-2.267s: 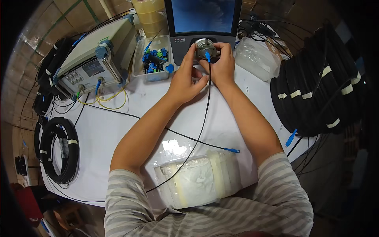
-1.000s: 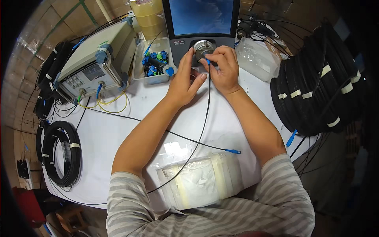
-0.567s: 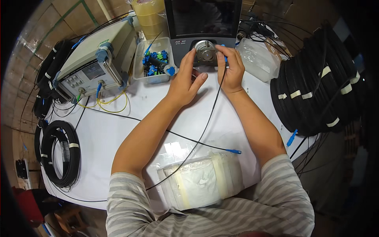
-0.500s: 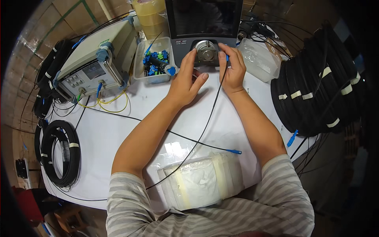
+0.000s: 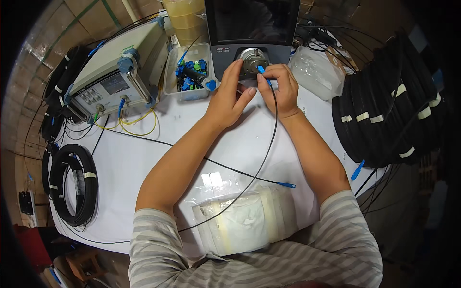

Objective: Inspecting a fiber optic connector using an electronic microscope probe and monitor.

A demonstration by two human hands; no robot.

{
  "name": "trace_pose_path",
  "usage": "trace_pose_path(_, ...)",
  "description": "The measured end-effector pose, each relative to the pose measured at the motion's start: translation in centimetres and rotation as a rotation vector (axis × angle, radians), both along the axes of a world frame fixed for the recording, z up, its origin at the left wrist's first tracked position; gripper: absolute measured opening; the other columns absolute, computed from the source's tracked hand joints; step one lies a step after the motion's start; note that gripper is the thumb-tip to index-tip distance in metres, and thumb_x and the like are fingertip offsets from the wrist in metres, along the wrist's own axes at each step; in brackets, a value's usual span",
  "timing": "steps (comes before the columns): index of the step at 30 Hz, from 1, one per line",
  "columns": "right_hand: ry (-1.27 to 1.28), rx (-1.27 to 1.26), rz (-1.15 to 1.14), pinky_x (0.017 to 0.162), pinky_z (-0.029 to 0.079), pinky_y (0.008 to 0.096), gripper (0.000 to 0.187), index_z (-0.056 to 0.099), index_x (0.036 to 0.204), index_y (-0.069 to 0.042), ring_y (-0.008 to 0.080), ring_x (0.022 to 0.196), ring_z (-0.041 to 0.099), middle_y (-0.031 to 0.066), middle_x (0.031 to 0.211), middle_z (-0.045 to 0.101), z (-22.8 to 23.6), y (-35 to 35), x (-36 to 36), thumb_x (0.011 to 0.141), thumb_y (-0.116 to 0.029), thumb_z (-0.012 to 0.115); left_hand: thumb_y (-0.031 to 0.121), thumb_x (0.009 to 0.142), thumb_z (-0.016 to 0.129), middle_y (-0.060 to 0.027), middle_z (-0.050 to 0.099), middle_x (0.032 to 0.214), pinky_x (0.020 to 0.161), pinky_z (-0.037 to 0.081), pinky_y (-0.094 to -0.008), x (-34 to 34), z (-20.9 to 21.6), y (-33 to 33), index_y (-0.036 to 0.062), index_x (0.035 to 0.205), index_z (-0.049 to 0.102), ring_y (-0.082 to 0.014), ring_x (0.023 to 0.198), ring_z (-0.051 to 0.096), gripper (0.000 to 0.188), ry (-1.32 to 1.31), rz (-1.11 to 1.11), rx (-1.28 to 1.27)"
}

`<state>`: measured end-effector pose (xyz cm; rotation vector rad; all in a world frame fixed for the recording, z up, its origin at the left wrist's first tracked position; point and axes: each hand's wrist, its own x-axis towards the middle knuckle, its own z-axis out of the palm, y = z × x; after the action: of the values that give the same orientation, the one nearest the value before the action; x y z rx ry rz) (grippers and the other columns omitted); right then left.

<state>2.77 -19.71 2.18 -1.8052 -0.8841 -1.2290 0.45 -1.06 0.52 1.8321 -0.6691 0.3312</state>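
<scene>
Change: right hand (image 5: 278, 89) lower and nearer the round metal port (image 5: 253, 59) than half a second back, blue connector (image 5: 260, 70) now tipped toward the port from 5 o'clock; left hand (image 5: 229, 93) much as before.
Right hand: fingers pinched together on the blue connector, just at 4 o'clock of the port; whether the tip touches the port, cannot tell.
Left hand: fingers spread loosely, fingertips (image 5: 238, 66) against the port's rim at 9 o'clock, clamped on nothing visible.
Cable: thin black cable (image 5: 269, 144) running from the connector down past the right wrist, curving toward 7 o'clock across the white worktop (image 5: 144, 168) and over a clear plastic-wrapped bundle (image 5: 247, 221) at the near edge.
Second connector: another blue plug (image 5: 286, 185) lying loose on the worktop at 5 o'clock of the right forearm.
Device: dark screen unit (image 5: 254, 21) standing at 12 o'clock, port at its base.
Tray: clear plastic box (image 5: 189, 72) of blue and green connectors at 10 o'clock of the left hand.
Meter: beige test instrument (image 5: 120, 72) at 10 o'clock, yellow leads plugged in.
Coils: black cable coils (image 5: 389, 110) stacked at 3 o'clock; one more coil (image 5: 72, 185) at 8 o'clock.
</scene>
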Motion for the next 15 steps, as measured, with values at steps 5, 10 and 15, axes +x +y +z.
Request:
trace_pose_path(5,0.017,-0.046,-0.002,0.070,0.055,0.0379,0.020,0.062,0.093,-0.004,0.0299,0.081,0.067,0.0101,0.089,0.068,0.13,0.06,0.04,0.083,-0.002,0.079,0.028,0.101,0.069,-0.0194,0.036,0.162,0.080,0.057,-0.0328,0.23,-0.25,0.07,0.0000,0.162,0.027,-0.0225,0.093,0.066,0.079,-0.063,0.008,0.003)
trace_pose_path(10,0.016,-0.066,-0.023,0.070,0.054,0.0376,0.020,0.063,0.092,-0.005,0.0298,0.081,0.067,0.0099,0.088,0.069,0.32,0.29,-0.05,0.083,-0.001,0.080,0.029,0.101,0.069,-0.0200,0.037,0.162,0.080,0.057,-0.0324,0.17,-0.23,0.16,-0.0013,0.161,0.028,-0.0221,0.093,0.066,0.079,-0.065,0.020,0.023)
trace_pose_path(15,-0.055,-0.083,-0.089,0.071,0.052,0.0381,0.024,0.066,0.094,-0.006,0.0285,0.079,0.067,0.0073,0.087,0.070,0.68,0.45,0.12,0.080,-0.007,0.086,0.030,0.102,0.068,-0.0195,0.036,0.162,0.081,0.057,-0.0323,0.27,-0.43,0.08,-0.0013,0.162,0.027,-0.0218,0.094,0.065,0.079,-0.036,-0.001,-0.006)
